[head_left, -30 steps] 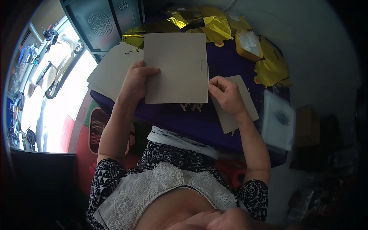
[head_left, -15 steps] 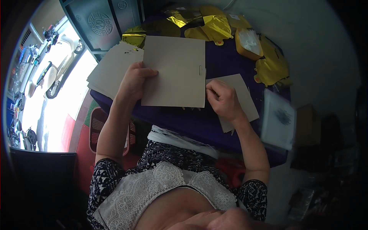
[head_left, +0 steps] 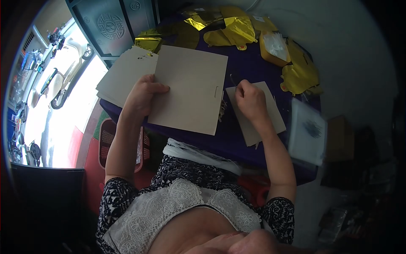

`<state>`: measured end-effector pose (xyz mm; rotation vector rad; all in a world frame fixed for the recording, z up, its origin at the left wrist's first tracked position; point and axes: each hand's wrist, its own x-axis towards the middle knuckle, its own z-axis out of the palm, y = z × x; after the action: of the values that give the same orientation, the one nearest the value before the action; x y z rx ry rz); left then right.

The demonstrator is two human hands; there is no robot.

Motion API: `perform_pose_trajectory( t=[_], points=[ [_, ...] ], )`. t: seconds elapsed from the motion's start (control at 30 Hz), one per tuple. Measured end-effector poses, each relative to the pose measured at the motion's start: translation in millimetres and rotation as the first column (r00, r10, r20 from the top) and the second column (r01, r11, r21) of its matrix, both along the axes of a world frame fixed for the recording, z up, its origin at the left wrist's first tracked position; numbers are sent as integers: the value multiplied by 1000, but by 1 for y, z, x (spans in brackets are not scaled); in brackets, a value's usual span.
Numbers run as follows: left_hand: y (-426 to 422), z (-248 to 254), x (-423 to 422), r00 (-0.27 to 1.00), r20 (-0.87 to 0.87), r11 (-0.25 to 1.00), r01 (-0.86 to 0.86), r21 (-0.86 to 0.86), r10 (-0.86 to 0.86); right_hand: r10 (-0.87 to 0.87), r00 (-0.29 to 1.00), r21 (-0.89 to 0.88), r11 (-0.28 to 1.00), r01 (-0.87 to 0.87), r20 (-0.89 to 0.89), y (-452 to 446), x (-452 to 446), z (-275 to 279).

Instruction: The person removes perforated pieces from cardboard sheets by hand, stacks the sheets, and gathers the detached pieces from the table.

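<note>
My left hand (head_left: 146,95) grips the left edge of a grey-beige board (head_left: 188,86), thumb on top. The board is tilted and has a small cut line near its right edge. To its right, my right hand (head_left: 250,100) is closed on a thin dark tool (head_left: 232,79) whose tip points up. Below that hand lies a smaller board stack (head_left: 270,110) on the purple cloth (head_left: 203,142). Small pale pieces (head_left: 222,110) show beside the held board's right edge. A stack of larger boards (head_left: 122,76) lies at the left, partly behind my left hand.
Gold foil packages (head_left: 234,31) lie along the back. A yellow container (head_left: 274,48) holds clear plastic. At the right are a translucent box (head_left: 306,133) and a cardboard box (head_left: 339,137). A pink basket (head_left: 103,146) stands below left, a dark green panel (head_left: 108,27) behind.
The held board has turned clockwise and come down to the left. My right hand has moved away from its edge, and the thin tool now shows above the fingers.
</note>
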<state>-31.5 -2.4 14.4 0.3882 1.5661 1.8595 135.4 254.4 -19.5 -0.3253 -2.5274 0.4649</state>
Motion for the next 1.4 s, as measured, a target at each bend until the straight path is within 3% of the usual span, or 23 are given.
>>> perform_pose_trajectory(
  t=[0.27,0.37,0.47,0.57,0.77,0.87,0.97,1.07,1.17,1.27,1.37,1.4],
  points=[
    [-2,-1,0,1000,30,1000,2,28,-2,117,923,-220,975,-36,367,-11,-2,22],
    [0,-4,1,1000,21,1000,0,26,0,297,953,-558,801,-219,52,-8,-1,12],
    [2,-4,2,999,39,1000,7,27,-8,363,931,-757,599,-262,-35,-14,5,27],
    [4,-5,2,999,45,1000,14,25,-15,361,929,-733,612,-298,-76,-15,5,23],
    [4,-9,0,992,116,998,39,40,-44,311,947,-584,755,-300,-83,-25,10,32],
    [6,-21,-4,986,158,999,44,31,-48,291,939,-346,875,-339,-184,-32,10,33],
    [10,-10,10,980,198,1000,-19,24,14,385,874,-5,914,-405,-296,-30,6,33],
    [10,-16,4,980,166,993,-117,28,110,432,847,11,892,-451,-311,-32,8,32],
    [7,-17,-1,983,135,987,-134,90,121,358,899,-103,914,-393,-252,-27,8,23],
    [7,-21,-1,992,32,989,-125,76,123,306,952,-214,928,-305,-33,-14,3,4],
    [9,-15,9,993,-14,988,-119,95,121,219,970,-364,916,-169,102,-15,-1,7],
    [8,-12,12,993,-35,991,-113,76,116,216,974,-411,896,-168,73,-14,-3,6]
  ],
)
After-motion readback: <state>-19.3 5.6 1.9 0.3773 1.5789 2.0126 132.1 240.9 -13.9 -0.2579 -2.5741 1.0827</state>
